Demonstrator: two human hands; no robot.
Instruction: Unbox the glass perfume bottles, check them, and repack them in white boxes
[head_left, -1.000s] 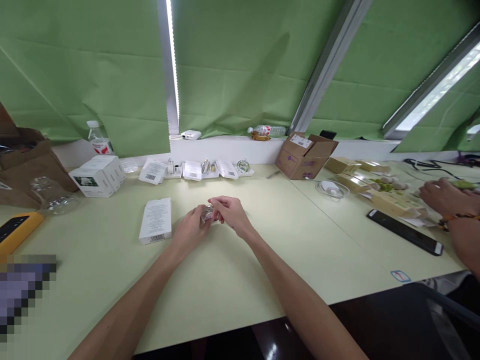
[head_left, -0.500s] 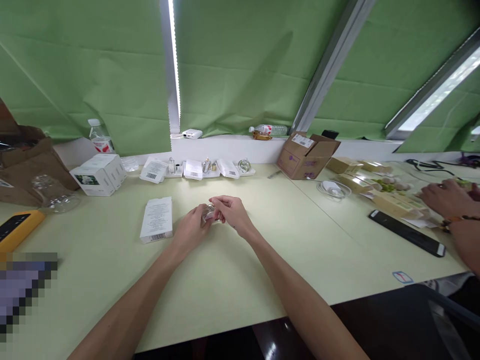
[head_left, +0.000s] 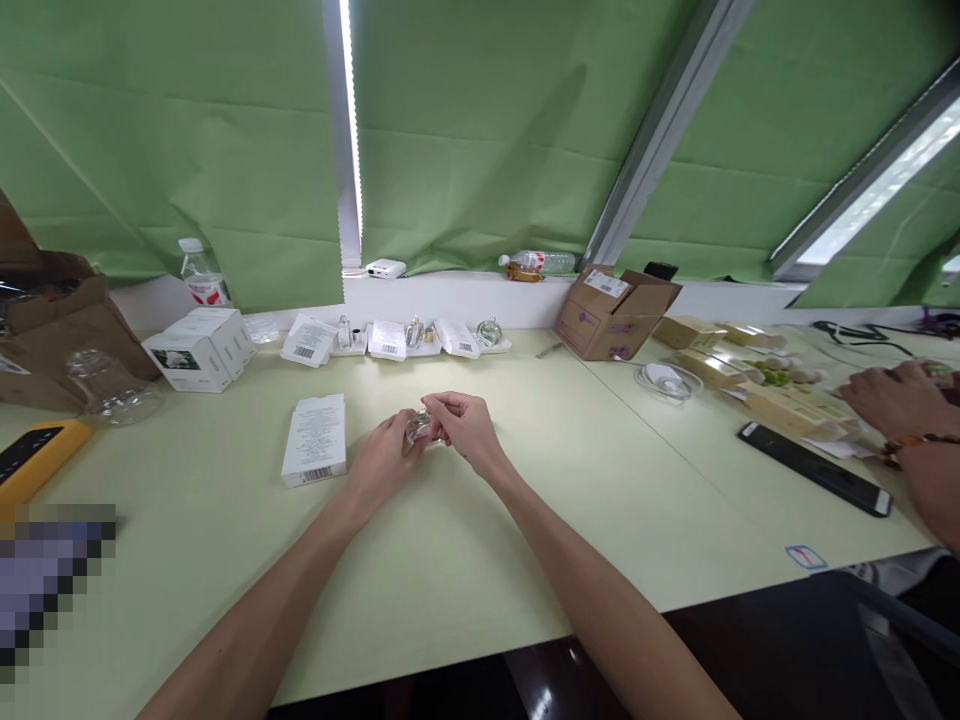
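Observation:
Over the middle of the table, my left hand (head_left: 382, 458) is closed around a small clear glass bottle (head_left: 417, 428). My right hand (head_left: 463, 428) pinches at the bottle's upper right end; the fingers hide most of that part. A flat white box (head_left: 315, 438) with printed text and a barcode lies just left of my left hand. Along the back edge stand similar small glass bottles (head_left: 489, 331) in white trays, with white barcoded box flaps (head_left: 386, 339) beside them.
White boxes (head_left: 196, 350), a clear jar (head_left: 109, 385) and a yellow device (head_left: 45, 455) stand at left. A cardboard box (head_left: 611, 310) and a coiled white cable (head_left: 666, 379) lie back right. Further right, another person's hand (head_left: 896, 398) is near yellow boxes (head_left: 795, 408) and a black phone (head_left: 814, 467).
My hands and the bottle stay almost in place, with only a tiny shift of the fingers. At far right, the other person's hand has moved slightly.

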